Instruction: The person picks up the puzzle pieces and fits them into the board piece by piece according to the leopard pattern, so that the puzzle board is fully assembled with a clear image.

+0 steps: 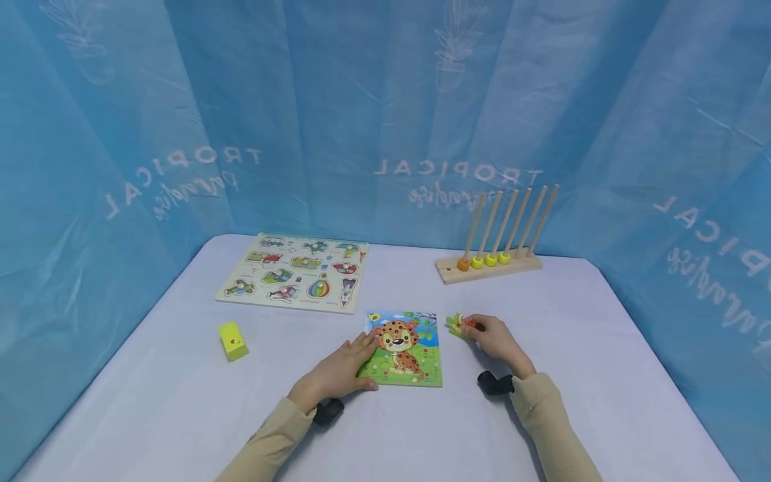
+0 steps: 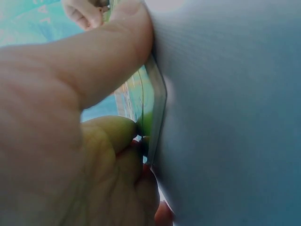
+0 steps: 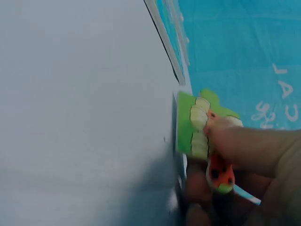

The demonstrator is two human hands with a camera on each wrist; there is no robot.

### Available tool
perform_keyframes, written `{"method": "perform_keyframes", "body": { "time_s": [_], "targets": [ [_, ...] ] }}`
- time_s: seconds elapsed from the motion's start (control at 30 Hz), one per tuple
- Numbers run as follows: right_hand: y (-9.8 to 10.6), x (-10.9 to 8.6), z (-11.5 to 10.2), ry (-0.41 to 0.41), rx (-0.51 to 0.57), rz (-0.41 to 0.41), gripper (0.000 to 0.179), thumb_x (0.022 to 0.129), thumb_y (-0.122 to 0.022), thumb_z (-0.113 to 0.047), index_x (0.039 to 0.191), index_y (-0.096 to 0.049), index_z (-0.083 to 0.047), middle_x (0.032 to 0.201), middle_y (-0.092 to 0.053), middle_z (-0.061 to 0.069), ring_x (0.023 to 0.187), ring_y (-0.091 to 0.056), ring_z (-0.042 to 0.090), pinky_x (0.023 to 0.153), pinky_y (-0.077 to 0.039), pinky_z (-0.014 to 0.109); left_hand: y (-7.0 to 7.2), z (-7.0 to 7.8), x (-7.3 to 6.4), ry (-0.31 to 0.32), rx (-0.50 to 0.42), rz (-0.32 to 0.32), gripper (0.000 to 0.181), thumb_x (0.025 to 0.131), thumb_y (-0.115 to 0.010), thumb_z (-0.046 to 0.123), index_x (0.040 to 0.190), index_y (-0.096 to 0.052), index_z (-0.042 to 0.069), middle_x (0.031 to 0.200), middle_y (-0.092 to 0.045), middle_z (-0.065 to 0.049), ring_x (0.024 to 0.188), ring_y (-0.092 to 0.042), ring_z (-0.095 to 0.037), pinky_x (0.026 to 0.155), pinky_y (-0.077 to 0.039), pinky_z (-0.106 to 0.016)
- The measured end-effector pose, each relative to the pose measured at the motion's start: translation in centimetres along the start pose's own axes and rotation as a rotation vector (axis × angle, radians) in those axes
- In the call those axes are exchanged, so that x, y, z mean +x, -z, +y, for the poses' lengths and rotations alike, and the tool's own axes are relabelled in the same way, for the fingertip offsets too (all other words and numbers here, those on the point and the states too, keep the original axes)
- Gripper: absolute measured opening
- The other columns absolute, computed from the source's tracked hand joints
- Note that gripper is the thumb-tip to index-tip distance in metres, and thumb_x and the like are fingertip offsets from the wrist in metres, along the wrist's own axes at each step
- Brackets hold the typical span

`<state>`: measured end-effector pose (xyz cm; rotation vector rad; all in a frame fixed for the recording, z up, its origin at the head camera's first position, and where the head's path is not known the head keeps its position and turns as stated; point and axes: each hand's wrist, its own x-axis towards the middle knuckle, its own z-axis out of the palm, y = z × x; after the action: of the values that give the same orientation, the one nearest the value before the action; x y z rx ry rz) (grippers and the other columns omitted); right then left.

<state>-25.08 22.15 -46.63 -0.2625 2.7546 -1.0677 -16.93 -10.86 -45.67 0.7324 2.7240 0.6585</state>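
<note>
A square leopard jigsaw puzzle (image 1: 409, 348) lies flat on the table, green below and blue above. My left hand (image 1: 343, 368) rests along its left side, fingers extended on the edge and thumb by the bottom left corner. The left wrist view shows that thumb and the fingertips against the puzzle's edge (image 2: 157, 89). To the right of the puzzle, my right hand (image 1: 495, 339) pinches a green jigsaw piece (image 1: 454, 325) with pale yellow shapes. Close up in the right wrist view, the piece (image 3: 185, 120) has an orange, black-spotted part; the thumb covers some of its face.
A pegged vehicle puzzle board (image 1: 307, 263) lies at the back left. In front of it is a yellow block (image 1: 233, 341). A wooden rack (image 1: 518, 266) with upright rods and several orange and yellow beads stands at the back right. Blue curtains (image 1: 373, 120) border the white table.
</note>
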Motion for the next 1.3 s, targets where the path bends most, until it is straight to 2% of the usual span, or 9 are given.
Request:
{"method": "perform_keyframes", "body": {
  "time_s": [0.07, 0.13, 0.3, 0.47, 0.7, 0.83, 1.0, 1.23, 1.3],
  "targets": [
    [-0.1, -0.1, -0.3, 0.019, 0.071, -0.023, 0.035, 0.101, -0.053, -0.021, 0.122, -0.061, 0.004, 0.087, -0.064, 0.011, 0.072, -0.051, 0.017, 0.062, -0.041, 0.027, 0.1, -0.1, 0.0, 0.012, 0.01, 0.005, 0.085, 0.088, -0.068, 0.038, 0.151, -0.027, -0.002, 0.161, -0.019, -0.017, 0.149, -0.019, -0.036, 0.122, -0.02, -0.054],
    [0.0, -0.3, -0.9, 0.054, 0.134, -0.041, 0.036, 0.102, -0.051, -0.023, 0.124, -0.06, 0.005, 0.088, -0.065, 0.011, 0.073, -0.054, 0.016, 0.063, -0.043, 0.026, 0.4, -0.3, 0.1, 0.019, 0.019, 0.009, 0.085, 0.088, -0.068, 0.037, 0.151, -0.027, -0.001, 0.161, -0.019, -0.016, 0.149, -0.019, -0.035, 0.122, -0.02, -0.053],
    [-0.8, -1.2, -3.5, 0.129, 0.221, -0.021, 0.03, 0.099, -0.057, -0.021, 0.12, -0.063, 0.0, 0.097, -0.068, 0.011, 0.079, -0.058, 0.017, 0.065, -0.047, 0.025, 0.6, -0.5, 0.0, 0.021, 0.016, 0.002, 0.085, 0.088, -0.068, 0.038, 0.151, -0.026, -0.001, 0.161, -0.019, -0.017, 0.149, -0.018, -0.036, 0.122, -0.019, -0.054],
    [-3.6, -1.8, -6.0, 0.245, 0.175, -0.026, 0.02, 0.092, -0.067, -0.021, 0.109, -0.069, -0.012, 0.085, -0.067, 0.002, 0.072, -0.056, 0.012, 0.059, -0.045, 0.023, 0.6, -0.5, -0.3, 0.025, 0.011, 0.005, 0.086, 0.088, -0.068, 0.038, 0.152, -0.025, 0.0, 0.162, -0.018, -0.016, 0.149, -0.018, -0.036, 0.122, -0.019, -0.054],
    [-6.9, -2.6, -8.1, 0.4, 0.008, -0.102, 0.013, 0.091, -0.068, -0.022, 0.103, -0.069, -0.017, 0.082, -0.067, -0.005, 0.068, -0.055, 0.0, 0.061, -0.048, 0.019, 0.6, -0.7, 0.0, 0.029, 0.017, 0.004, 0.085, 0.088, -0.067, 0.038, 0.152, -0.026, 0.0, 0.161, -0.02, -0.016, 0.149, -0.018, -0.035, 0.122, -0.02, -0.054],
    [-7.7, -2.6, -8.2, 0.407, -0.045, -0.088, 0.011, 0.091, -0.068, -0.021, 0.102, -0.07, -0.017, 0.076, -0.063, -0.007, 0.064, -0.05, 0.002, 0.058, -0.044, 0.019, 0.4, -0.8, 0.1, 0.034, 0.021, 0.002, 0.084, 0.088, -0.067, 0.039, 0.152, -0.026, 0.001, 0.161, -0.02, -0.016, 0.149, -0.019, -0.035, 0.122, -0.02, -0.053],
    [-8.5, -2.3, -8.5, 0.371, -0.09, -0.073, 0.016, 0.091, -0.068, -0.023, 0.105, -0.07, -0.017, 0.089, -0.059, -0.003, 0.073, -0.048, 0.008, 0.063, -0.042, 0.022, 0.6, -1.0, -0.2, 0.032, 0.016, 0.0, 0.084, 0.088, -0.068, 0.038, 0.152, -0.026, 0.0, 0.161, -0.02, -0.016, 0.149, -0.019, -0.035, 0.121, -0.02, -0.054],
    [-9.2, -2.1, -9.5, 0.313, -0.112, -0.068, 0.049, 0.082, -0.078, -0.032, 0.125, -0.062, -0.015, 0.098, -0.051, 0.004, 0.076, -0.045, 0.012, 0.06, -0.038, 0.023, 0.9, -1.3, -0.5, 0.027, 0.016, 0.014, 0.084, 0.088, -0.068, 0.037, 0.151, -0.027, -0.001, 0.161, -0.021, -0.018, 0.149, -0.02, -0.036, 0.121, -0.02, -0.055],
    [-9.1, -2.0, -9.5, 0.299, -0.111, -0.055, 0.049, 0.082, -0.078, -0.029, 0.126, -0.061, -0.014, 0.097, -0.052, 0.005, 0.077, -0.045, 0.013, 0.061, -0.039, 0.023, 0.9, -1.4, -0.4, 0.016, 0.019, 0.017, 0.084, 0.088, -0.068, 0.038, 0.151, -0.027, -0.002, 0.16, -0.021, -0.018, 0.148, -0.02, -0.037, 0.12, -0.021, -0.056]
  ]
}}
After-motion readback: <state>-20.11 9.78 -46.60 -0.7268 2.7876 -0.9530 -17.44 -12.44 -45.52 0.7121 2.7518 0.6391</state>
